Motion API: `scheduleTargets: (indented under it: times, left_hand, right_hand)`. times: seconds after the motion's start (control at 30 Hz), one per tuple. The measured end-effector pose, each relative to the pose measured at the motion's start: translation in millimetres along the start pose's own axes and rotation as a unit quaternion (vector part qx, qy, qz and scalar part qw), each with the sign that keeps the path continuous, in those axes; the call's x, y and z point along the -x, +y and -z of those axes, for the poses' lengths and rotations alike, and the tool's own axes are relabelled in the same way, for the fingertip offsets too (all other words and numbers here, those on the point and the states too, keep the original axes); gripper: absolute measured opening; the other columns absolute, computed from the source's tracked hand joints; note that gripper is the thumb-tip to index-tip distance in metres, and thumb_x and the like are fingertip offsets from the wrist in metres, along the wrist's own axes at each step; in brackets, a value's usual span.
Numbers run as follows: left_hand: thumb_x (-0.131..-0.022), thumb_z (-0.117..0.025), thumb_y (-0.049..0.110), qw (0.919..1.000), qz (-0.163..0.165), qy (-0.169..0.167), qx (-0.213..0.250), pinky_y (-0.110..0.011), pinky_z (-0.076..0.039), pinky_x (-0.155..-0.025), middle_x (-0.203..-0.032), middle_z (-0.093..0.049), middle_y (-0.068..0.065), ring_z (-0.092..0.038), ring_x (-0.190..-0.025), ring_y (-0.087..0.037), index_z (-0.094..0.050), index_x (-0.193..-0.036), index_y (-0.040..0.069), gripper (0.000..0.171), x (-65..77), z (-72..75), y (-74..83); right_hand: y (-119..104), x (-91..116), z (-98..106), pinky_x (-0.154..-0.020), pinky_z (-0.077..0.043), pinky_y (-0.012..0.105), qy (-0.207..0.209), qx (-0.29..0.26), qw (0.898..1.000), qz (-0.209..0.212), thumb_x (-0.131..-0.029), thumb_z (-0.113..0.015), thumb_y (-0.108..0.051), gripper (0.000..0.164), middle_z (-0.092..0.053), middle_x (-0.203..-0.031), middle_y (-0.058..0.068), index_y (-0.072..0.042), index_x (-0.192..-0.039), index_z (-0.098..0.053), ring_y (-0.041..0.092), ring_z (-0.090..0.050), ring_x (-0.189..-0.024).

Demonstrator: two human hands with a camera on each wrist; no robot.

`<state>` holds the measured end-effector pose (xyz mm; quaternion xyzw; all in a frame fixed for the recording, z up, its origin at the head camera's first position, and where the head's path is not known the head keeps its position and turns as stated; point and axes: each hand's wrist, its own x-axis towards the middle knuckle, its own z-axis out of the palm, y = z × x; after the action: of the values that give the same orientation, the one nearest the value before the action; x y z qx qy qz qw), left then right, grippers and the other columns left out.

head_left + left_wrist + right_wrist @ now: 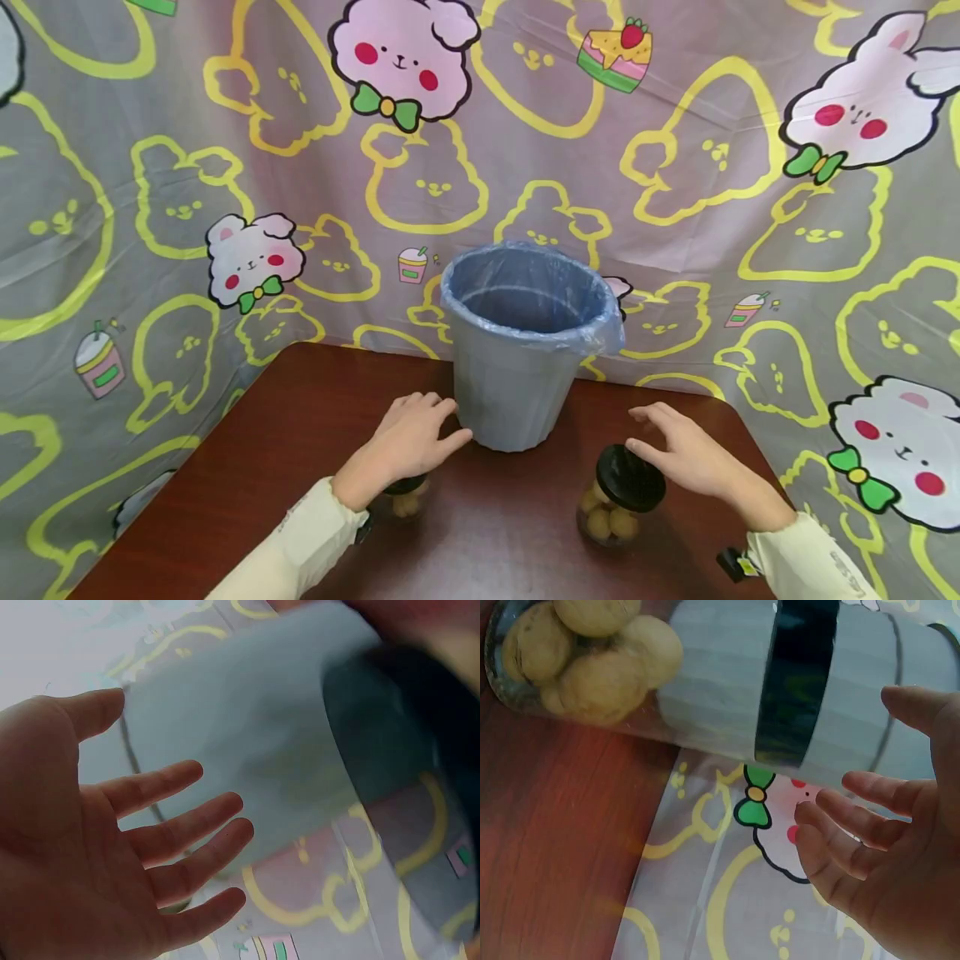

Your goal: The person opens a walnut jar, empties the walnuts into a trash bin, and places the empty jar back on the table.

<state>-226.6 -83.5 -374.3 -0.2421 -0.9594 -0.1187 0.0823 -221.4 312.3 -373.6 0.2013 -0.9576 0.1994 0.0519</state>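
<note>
My left hand [408, 442] hovers above a jar [406, 502], largely covering its dark lid in the head view. Its fingers are spread and hold nothing, as the left wrist view also shows. Close up there, the jar's dark lid [427, 682] is blurred at the right. My right hand [686, 450] is held beside a second clear jar [600, 521], with its thumb near the black lid [631, 477]. Through that jar's wall, several round tan balls [600, 667] show in the right wrist view. The fingers of the right hand are loosely bent around nothing.
A grey bin [510, 392] with a bluish plastic liner [600, 329] stands behind the jars at the back of the brown table [315, 417]. A patterned cloth [675, 100] hangs behind and along both sides.
</note>
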Motion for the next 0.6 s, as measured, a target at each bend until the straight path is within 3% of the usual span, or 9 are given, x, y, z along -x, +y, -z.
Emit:
scheduleTargets:
  times: [0.43,0.6]
  left_hand:
    - [-0.094,-0.049,0.048,0.9971,-0.055,-0.028,0.043,-0.044,-0.04,-0.091,-0.114,-0.057,-0.007,-0.051,-0.105,-0.026,-0.057,-0.125,0.011,0.049,4.7,-35.8,35.8]
    - [-0.094,-0.049,0.05,0.9955,-0.074,-0.038,0.046,-0.042,-0.041,-0.091,-0.116,-0.056,-0.005,-0.05,-0.109,-0.024,-0.055,-0.128,0.011,0.052,3.3,-54.6,50.9]
  right_hand:
    - [-5,16,-11,-0.088,-0.045,0.044,-0.058,-0.035,0.998,0.02,-0.086,-0.062,-0.053,0.064,-0.05,-0.125,0.003,-0.009,-0.131,-0.049,0.024,-0.054,-0.112]
    - [-4,21,-17,-0.087,-0.045,0.042,-0.074,-0.016,0.997,0.02,-0.08,-0.064,-0.06,0.074,-0.049,-0.126,0.001,-0.012,-0.133,-0.048,0.02,-0.049,-0.113]
